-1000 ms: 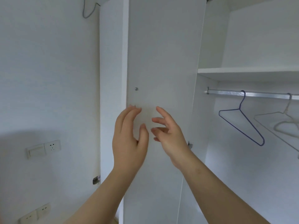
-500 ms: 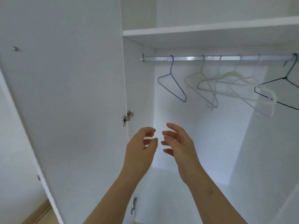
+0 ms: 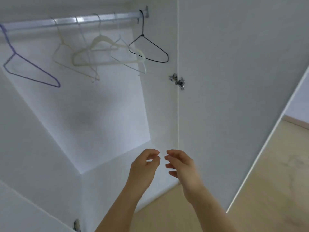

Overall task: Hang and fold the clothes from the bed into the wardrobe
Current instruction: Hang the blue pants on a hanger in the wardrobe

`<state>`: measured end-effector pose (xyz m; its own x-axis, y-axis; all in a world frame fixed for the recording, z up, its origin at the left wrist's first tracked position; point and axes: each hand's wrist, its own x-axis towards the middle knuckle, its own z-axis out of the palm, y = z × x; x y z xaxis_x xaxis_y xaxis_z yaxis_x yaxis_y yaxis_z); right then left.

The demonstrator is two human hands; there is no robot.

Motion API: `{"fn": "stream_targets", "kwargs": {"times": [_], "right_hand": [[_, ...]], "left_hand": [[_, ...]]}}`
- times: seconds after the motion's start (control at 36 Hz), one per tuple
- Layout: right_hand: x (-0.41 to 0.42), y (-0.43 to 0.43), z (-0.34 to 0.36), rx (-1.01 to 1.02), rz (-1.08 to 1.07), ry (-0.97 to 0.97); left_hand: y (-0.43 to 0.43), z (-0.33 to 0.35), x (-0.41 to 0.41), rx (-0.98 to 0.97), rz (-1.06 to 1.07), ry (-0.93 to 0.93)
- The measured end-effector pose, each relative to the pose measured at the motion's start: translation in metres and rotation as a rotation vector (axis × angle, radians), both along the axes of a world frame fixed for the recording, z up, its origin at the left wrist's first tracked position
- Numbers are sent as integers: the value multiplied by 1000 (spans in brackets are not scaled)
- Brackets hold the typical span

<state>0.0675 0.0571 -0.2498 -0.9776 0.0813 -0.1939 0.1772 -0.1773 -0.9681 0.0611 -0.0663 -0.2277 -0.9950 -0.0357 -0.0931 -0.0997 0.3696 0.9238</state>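
Low at six o'clock, in front of the open wardrobe, the person's two bare hands hang close together in the air, fingertips nearly meeting but apart. Each grip is released: the left hand and the right hand both have loosely curled fingers and hold nothing. No clothes show anywhere in view, so where they lie relative to the hands cannot be told. Up at eleven o'clock, well apart from both hands, a metal rail runs across the top of the wardrobe with bare hangers on it: a purple hanger at ten o'clock, a cluster of cream and white hangers near twelve, and a black wire hanger at the rail's right end. A white door stands open at two o'clock, its metal hinge above the right hand. Pale wooden floor shows at four o'clock.
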Motion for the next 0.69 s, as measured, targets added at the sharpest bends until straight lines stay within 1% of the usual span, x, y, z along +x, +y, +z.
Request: {"fn": "stream_targets", "kwargs": {"times": [0.22,0.36,0.56,0.69], "right_hand": [[46,54,-34,-32,-345,-106],[87,91,-54,-56,-567,-179],[148,160,-81,-120,-862,-275],[188,219,-97,-143,-1013,-326]], "left_hand": [[63,-34,5,-48,-371,-84],[112,-57,19,-91,-552,-103],[201,-83,53,-161,-821,-152],[275,-95,79,-216,-996,-145]]}}
